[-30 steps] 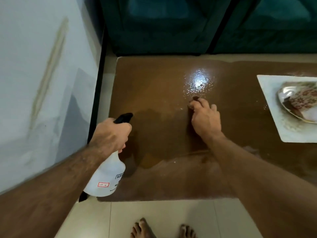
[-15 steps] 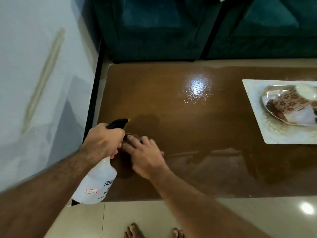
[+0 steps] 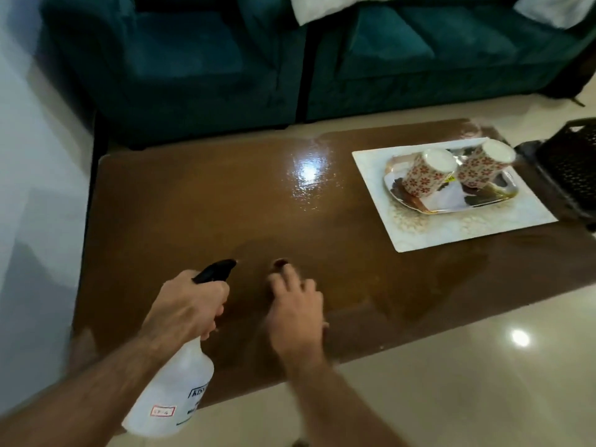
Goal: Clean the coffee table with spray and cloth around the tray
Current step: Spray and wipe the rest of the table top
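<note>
My left hand (image 3: 185,306) grips the neck of a white spray bottle (image 3: 171,395) with a black nozzle, held over the near left part of the brown coffee table (image 3: 200,208). My right hand (image 3: 295,309) presses flat on the table just right of the bottle. A dark brown cloth (image 3: 280,263) peeks out beyond its fingertips; most of it is hidden under the hand. At the right stands a white tray (image 3: 467,227) carrying a silver plate (image 3: 490,204) and two upturned floral mugs (image 3: 425,175).
A teal sofa (image 3: 290,59) runs along the table's far side. A white wall (image 3: 35,188) is close on the left. A black perforated basket (image 3: 571,169) sits at the table's right end. Pale floor tiles (image 3: 467,366) lie in front.
My right hand swept the cloth from mid-table toward the bottle, then a little right along the near part. The view pulled back, showing the whole tray and sofa. The left hand keeps the bottle.
</note>
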